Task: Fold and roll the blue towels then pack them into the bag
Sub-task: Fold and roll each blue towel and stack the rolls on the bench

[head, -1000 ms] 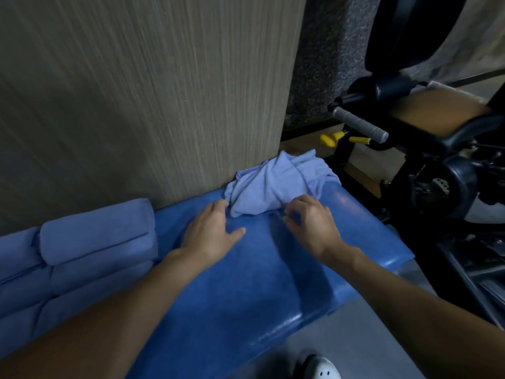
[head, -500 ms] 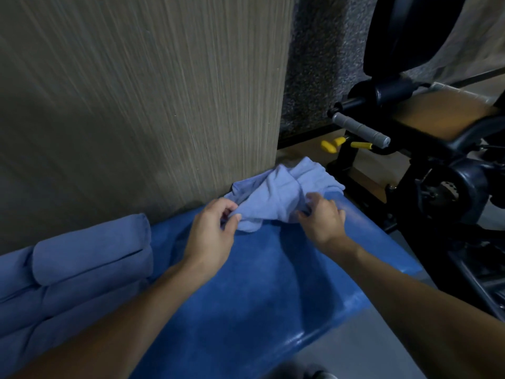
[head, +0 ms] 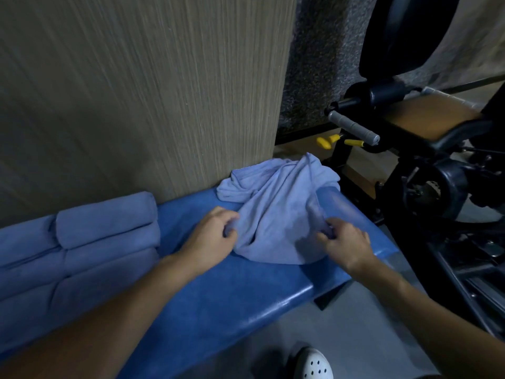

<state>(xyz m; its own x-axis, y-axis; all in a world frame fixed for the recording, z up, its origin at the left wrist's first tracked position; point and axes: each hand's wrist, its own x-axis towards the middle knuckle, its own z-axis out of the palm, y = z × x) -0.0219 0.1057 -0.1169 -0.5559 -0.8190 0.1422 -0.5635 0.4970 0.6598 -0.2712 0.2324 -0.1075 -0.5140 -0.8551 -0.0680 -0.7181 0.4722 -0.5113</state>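
Rolls [head: 106,220] of blue towelling sit stacked well to the left of the loose towel [head: 276,214], tucked against the wood-grain wall [head: 136,91]. That looks like a holding spot for finished pieces, out of the way of the working space.

Just left of the loose towel, the left hand [head: 210,236] has its fingers [head: 229,218] curled in, pinching the cloth's near left edge. The loose towel itself lies crumpled on the blue padded table [head: 218,291]. Its far part is bunched against the wall corner and its near part is drawn toward the person.

At the loose towel's right edge, the right hand [head: 344,242] does the same, its fingers [head: 323,237] closed on a fold of cloth. The two grips are set apart on opposite sides, which I judge to be for pulling the bunched fabric open and flat so that a first fold can be made. This one is not yet folded or rolled.

Right of the loose towel, off the table's end, stands a black exercise machine [head: 426,165]. Below the loose towel, on the floor, a white shoe [head: 311,365] shows. No bag is in view.
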